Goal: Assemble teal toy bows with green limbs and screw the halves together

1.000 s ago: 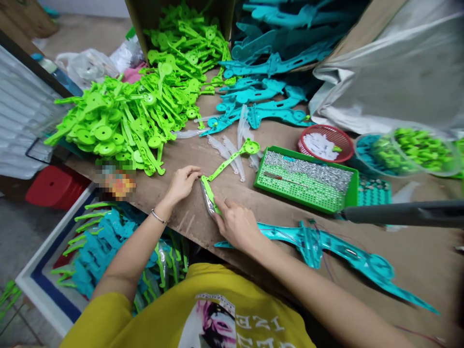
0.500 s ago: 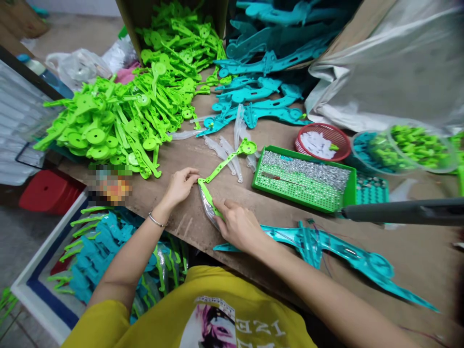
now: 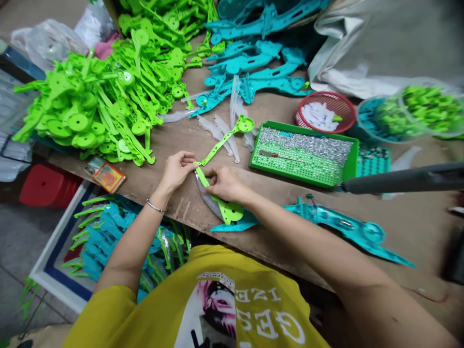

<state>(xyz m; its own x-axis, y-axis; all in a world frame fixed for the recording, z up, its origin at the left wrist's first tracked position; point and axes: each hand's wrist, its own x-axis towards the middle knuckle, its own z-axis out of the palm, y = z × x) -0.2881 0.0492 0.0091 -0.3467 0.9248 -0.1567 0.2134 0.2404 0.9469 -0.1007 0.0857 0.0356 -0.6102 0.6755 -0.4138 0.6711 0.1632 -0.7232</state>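
Note:
My left hand (image 3: 178, 170) pinches the narrow far end of a bright green plastic arm (image 3: 232, 212) that has a round disc at its near end. Along that arm's left side lies a clear plastic strip (image 3: 209, 197). My right hand (image 3: 225, 184) grips the same arm midway, thumb and fingers closed on it. A second green plastic arm (image 3: 220, 145) points away from my fingertips, its disc farthest off; whether the two arms are joined is unclear. Behind my right wrist, a long turquoise plastic frame (image 3: 337, 222) rests on the table (image 3: 282, 191).
A heap of green arms (image 3: 83, 106) rises at left, with turquoise frames (image 3: 261, 67) behind. A green tray (image 3: 300, 169) holds small metal pieces and a screwdriver (image 3: 279, 155). Beside it stand a red basket (image 3: 324, 126) and plastic tubs (image 3: 409, 121). A dark bar (image 3: 398, 179) juts in from the right.
The view has shifted, so the table sits higher in the picture. My right hand has moved up the green arm toward my left hand, uncovering the near disc.

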